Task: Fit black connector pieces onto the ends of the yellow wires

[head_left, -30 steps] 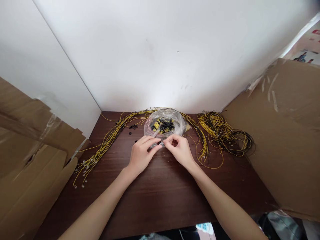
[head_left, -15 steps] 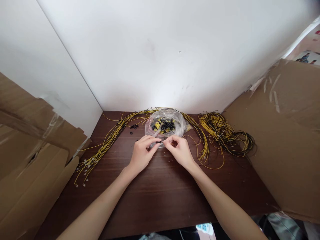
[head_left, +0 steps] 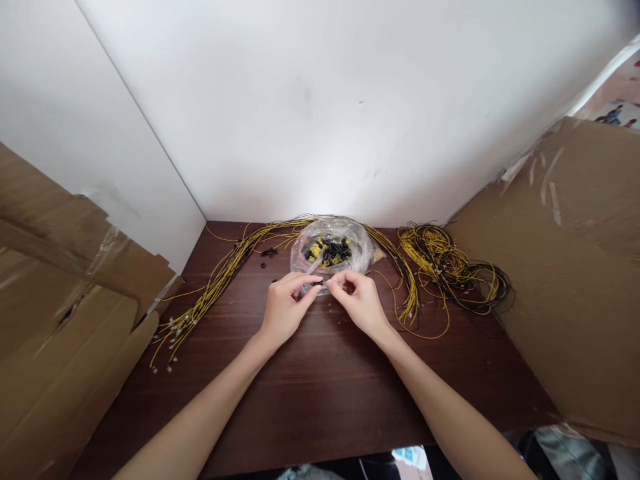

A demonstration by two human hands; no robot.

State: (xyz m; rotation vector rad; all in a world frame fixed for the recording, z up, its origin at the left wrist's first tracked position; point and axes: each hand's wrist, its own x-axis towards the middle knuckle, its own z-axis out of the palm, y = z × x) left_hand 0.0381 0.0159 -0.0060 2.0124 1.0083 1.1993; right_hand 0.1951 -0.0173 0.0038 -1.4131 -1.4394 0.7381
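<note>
My left hand (head_left: pixel 284 308) and my right hand (head_left: pixel 359 300) meet fingertip to fingertip over the dark wooden table (head_left: pixel 320 393), pinching a thin yellow wire end (head_left: pixel 323 285) between them; whether a small part sits on it is too small to tell. Just behind my fingers lies a clear plastic bag (head_left: pixel 331 251) holding small black and yellow parts. A long bundle of yellow wires (head_left: pixel 210 290) arcs from the left around the bag's back.
A tangled coil of yellow and black wires (head_left: pixel 453 270) lies at the back right. A few loose black parts (head_left: pixel 267 253) sit left of the bag. Cardboard sheets stand at the left (head_left: pixel 60 320) and right (head_left: pixel 570 267). White walls close the back.
Almost nothing has moved; my fingers shifted slightly against each other and the view drifted a little.
</note>
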